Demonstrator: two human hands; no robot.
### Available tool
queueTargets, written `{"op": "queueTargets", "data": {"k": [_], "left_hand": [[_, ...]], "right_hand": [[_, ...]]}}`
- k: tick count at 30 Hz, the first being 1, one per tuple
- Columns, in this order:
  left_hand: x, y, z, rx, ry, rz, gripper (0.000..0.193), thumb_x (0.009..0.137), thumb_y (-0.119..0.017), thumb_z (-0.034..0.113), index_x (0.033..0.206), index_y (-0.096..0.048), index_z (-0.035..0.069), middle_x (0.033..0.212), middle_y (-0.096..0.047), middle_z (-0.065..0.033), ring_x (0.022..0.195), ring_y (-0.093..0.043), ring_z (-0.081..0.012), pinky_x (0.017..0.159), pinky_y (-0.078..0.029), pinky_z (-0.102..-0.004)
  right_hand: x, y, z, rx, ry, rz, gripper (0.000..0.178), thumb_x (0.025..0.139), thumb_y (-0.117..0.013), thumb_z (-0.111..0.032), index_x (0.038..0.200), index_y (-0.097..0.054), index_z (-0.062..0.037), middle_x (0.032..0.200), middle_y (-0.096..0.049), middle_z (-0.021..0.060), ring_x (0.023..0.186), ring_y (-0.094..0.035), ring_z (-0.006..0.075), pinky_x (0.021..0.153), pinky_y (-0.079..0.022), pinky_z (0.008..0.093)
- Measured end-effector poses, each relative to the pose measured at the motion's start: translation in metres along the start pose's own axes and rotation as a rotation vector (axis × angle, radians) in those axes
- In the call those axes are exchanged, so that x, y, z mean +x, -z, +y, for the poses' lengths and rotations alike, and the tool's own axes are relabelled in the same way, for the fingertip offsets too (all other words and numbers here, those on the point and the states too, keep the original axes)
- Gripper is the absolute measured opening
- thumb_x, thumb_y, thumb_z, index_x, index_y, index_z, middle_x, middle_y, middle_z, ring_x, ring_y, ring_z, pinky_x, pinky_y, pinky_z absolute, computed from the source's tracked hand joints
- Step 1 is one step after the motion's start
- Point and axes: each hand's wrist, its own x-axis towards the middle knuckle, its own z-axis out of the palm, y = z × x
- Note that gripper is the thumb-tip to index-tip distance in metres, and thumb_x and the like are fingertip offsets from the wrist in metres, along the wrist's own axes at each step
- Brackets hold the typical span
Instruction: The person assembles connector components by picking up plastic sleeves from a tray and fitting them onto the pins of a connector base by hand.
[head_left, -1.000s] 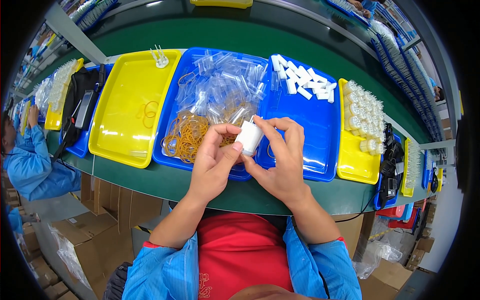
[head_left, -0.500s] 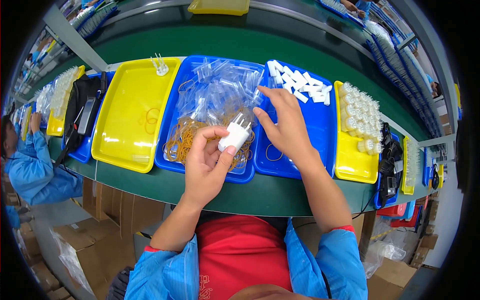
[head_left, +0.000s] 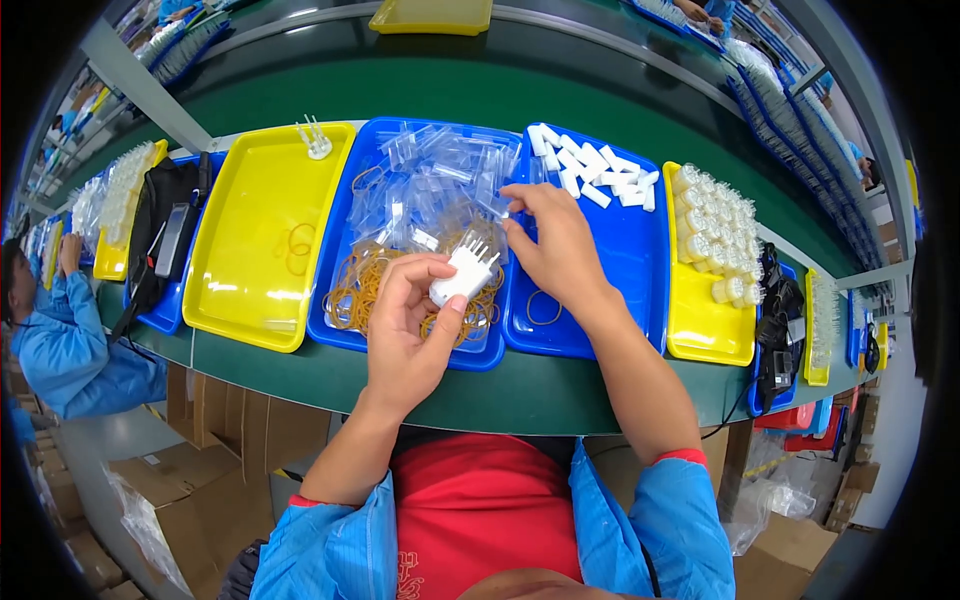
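Note:
My left hand (head_left: 412,315) is closed round a white plug-like piece (head_left: 463,275), its several thin metal pins pointing up and to the right. Beside it, my right hand (head_left: 550,240) has its thumb and index finger drawn together on a small clear plastic sleeve (head_left: 491,188) at the right edge of a pile; the clear material makes the contact hard to see. The blue tray (head_left: 316,318) under my hands holds more clear sleeves (head_left: 425,180) and a heap of tan rubber bands (head_left: 365,290).
Right of it, another blue tray (head_left: 610,290) has white blocks (head_left: 597,168) and one rubber band (head_left: 543,308). A yellow tray (head_left: 713,335) carries rows of pinned white pieces (head_left: 712,220). At left, a yellow tray (head_left: 245,240) holds a pinned piece (head_left: 316,140) and rubber bands. A co-worker (head_left: 75,330) sits further left.
My right hand has moved slightly left and down, closer to the left hand, and its fingers have come nearer together. The white piece in my left hand has tilted a little.

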Motion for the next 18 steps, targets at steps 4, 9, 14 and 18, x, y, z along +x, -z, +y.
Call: {"op": "queueTargets", "data": {"k": [4,9,14,18], "left_hand": [[0.0,0.003,0.0,0.015,-0.019,0.017,0.032,0.104,-0.07,-0.007,0.133,-0.061,0.0,0.143,-0.055,-0.0132,0.13,-0.066,-0.0212,0.106,-0.058,-0.033],[0.002,0.003,0.001,0.08,-0.058,-0.001,0.031,0.103,-0.07,-0.008,0.132,-0.063,0.0,0.143,-0.056,-0.0141,0.129,-0.067,-0.0221,0.105,-0.06,-0.0332],[0.002,0.001,0.003,0.171,-0.075,-0.016,0.03,0.103,-0.072,-0.005,0.131,-0.065,0.001,0.142,-0.058,-0.0156,0.125,-0.068,-0.0222,0.102,-0.06,-0.0331],[0.002,0.001,-0.001,0.281,-0.136,-0.023,0.028,0.102,-0.074,-0.001,0.129,-0.068,0.001,0.14,-0.062,-0.0166,0.12,-0.069,-0.0222,0.096,-0.06,-0.0325]], "right_hand": [[-0.008,0.023,-0.014,0.254,-0.065,0.059,0.024,0.109,-0.065,-0.004,0.13,-0.076,-0.0011,0.113,-0.07,0.0113,0.1,-0.074,0.0205,0.085,-0.058,0.0336],[-0.039,0.037,-0.024,0.799,-0.23,-0.078,0.025,0.113,-0.059,-0.001,0.131,-0.076,0.0047,0.124,-0.067,0.0117,0.103,-0.076,0.0178,0.09,-0.061,0.0296],[-0.056,0.041,-0.027,0.943,-0.252,-0.013,0.025,0.109,-0.068,0.002,0.133,-0.076,0.0042,0.128,-0.067,0.012,0.104,-0.075,0.0181,0.091,-0.061,0.0303],[-0.063,0.041,-0.026,0.938,-0.219,-0.016,0.024,0.108,-0.07,0.001,0.131,-0.076,0.0042,0.125,-0.069,0.0111,0.101,-0.074,0.0163,0.089,-0.061,0.0287]]}}
